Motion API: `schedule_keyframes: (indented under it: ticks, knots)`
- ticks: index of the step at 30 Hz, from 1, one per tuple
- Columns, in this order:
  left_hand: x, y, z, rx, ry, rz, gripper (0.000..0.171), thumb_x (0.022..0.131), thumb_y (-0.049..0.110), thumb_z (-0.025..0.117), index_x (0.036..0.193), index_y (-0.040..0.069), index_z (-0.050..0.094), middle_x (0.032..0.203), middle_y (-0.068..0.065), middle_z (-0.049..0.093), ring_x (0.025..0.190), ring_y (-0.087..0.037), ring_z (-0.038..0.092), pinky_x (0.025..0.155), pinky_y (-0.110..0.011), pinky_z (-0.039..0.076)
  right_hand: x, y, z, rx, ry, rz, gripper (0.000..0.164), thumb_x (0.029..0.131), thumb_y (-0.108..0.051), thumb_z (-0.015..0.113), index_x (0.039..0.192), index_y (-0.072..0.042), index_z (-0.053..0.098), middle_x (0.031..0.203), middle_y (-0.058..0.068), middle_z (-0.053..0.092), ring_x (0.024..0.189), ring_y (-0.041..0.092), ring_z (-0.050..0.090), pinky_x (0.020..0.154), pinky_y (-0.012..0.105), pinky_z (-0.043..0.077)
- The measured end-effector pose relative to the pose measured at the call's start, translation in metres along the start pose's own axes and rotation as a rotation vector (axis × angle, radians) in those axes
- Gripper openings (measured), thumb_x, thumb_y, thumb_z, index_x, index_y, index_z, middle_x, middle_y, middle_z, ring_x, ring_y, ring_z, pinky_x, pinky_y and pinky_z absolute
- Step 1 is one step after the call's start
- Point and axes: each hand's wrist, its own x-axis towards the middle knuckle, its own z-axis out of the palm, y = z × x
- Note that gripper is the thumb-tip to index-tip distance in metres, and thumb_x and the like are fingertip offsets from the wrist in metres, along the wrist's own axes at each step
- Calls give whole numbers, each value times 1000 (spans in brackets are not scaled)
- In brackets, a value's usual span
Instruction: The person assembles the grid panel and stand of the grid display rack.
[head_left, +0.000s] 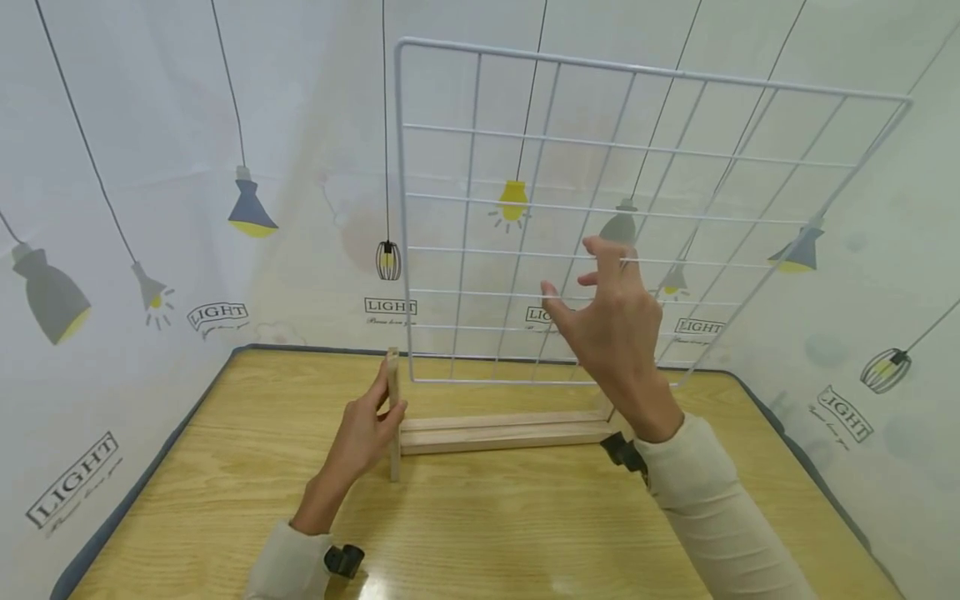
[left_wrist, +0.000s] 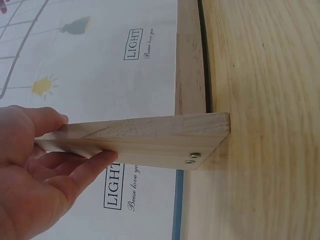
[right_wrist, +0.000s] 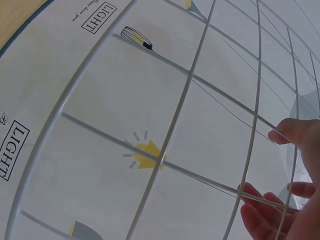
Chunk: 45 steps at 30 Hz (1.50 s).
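Observation:
My left hand (head_left: pixel 362 433) pinches the upright end board of a wooden frame (head_left: pixel 502 435), thumb on one side and fingers on the other. In the left wrist view this end board (left_wrist: pixel 150 131) shows two screw heads near its lower end. A large white wire grid panel (head_left: pixel 402 167) stands tilted behind and above the frame's rails. My right hand (head_left: pixel 618 329) is at the panel's middle, fingers curled among the wires. In the right wrist view, the thumb and fingers (right_wrist: pixel 262 215) hold the grid wires. My right forearm covers the frame's right end.
The frame rests on a wood-grain table (head_left: pixel 480 525) with a dark edge at the back. A pale backdrop (head_left: pixel 315 275) printed with hanging lamps and "LIGHT" labels surrounds it. Dark bands (head_left: pixel 343 561) are worn at both cuffs.

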Motion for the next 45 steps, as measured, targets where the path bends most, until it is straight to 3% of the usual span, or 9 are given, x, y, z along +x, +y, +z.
schedule_keyframes:
  ticks: [7, 16, 31, 45]
  knots:
    - [2, 0, 1, 7, 25, -3, 69, 100, 7, 56, 155, -5, 16, 144, -32, 40, 123, -43, 51, 88, -46, 55, 4, 0, 2, 8, 10, -5, 55, 82, -26, 79, 123, 2, 54, 115, 21, 62, 80, 29, 73, 40, 30, 33]
    - [4, 0, 3, 14, 50, -20, 67, 99, 6, 56, 155, -1, 21, 139, -32, 46, 119, -45, 55, 87, -49, 56, 9, -1, 3, 11, 23, -15, 55, 82, -29, 78, 121, 0, 53, 110, 21, 63, 79, 28, 73, 38, 36, 40]
    - [4, 1, 2, -30, 18, -36, 66, 99, 6, 57, 156, 5, 24, 140, -32, 48, 123, -43, 53, 89, -48, 56, 15, -1, 10, -13, 20, -21, 54, 83, -30, 78, 121, -1, 52, 108, 21, 65, 78, 29, 72, 38, 37, 41]
    - [2, 3, -2, -56, -33, -68, 67, 101, 9, 55, 158, 10, 20, 148, -29, 38, 130, -41, 46, 92, -46, 54, 21, -2, 16, -19, 6, -6, 55, 85, -31, 77, 123, -1, 52, 105, 21, 63, 78, 30, 72, 39, 35, 39]
